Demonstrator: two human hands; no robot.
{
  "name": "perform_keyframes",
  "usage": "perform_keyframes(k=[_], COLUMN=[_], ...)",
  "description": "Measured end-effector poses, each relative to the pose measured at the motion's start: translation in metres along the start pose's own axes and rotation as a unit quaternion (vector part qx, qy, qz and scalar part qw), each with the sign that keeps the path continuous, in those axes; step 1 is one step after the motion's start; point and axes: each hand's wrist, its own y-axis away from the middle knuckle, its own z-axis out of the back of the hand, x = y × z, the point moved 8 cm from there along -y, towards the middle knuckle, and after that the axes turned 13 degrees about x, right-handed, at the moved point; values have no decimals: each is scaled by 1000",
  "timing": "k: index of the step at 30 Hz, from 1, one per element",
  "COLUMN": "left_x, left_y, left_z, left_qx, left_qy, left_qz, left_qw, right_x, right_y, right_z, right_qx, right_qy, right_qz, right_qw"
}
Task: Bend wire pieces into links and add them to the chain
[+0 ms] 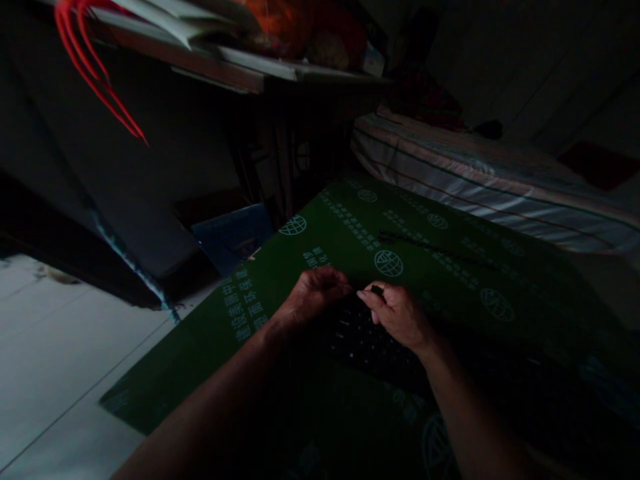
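A black keyboard (373, 340) lies on a green board (200, 373) printed with globe logos and characters; its right part fades into the dark. Over the keyboard's far edge, my left hand (317, 293) is closed in a pinch, and whatever its fingertips hold is hidden. Just to its right, my right hand (397, 312) pinches a small black piece (377, 290) between thumb and forefinger. Both sets of fingertips almost meet. The piece is too dark to name for certain.
A long thin black strip (435, 248) lies on the board beyond my hands. A table (240, 73) with papers, red cords (100, 73) and an orange bag stands behind. At the right is a mattress (480, 180); pale floor tiles (60, 360) show at left. The light is dim.
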Motion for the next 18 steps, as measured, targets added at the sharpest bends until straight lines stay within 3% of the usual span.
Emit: perform_keyframes(k=[4,10,13,18], left_x=[-10,-26,-24,-21], left_y=[2,5,3,-3], left_z=[-7,-33,-41,-38], left_qx=[21,89,104,93], left_qy=[-117,-330,-361,-354], left_qz=[-52,-112,-117,-110], left_qw=[992,933,919,924], right_x=[-12,-11,-8,-10], right_y=[4,5,6,5], right_z=[-2,-2,-2,-5], right_qx=[-21,-70,-107,-150], right_qy=[-28,-33,-21,0], right_qz=[-35,-20,-14,-21], right_qw=[999,997,994,988])
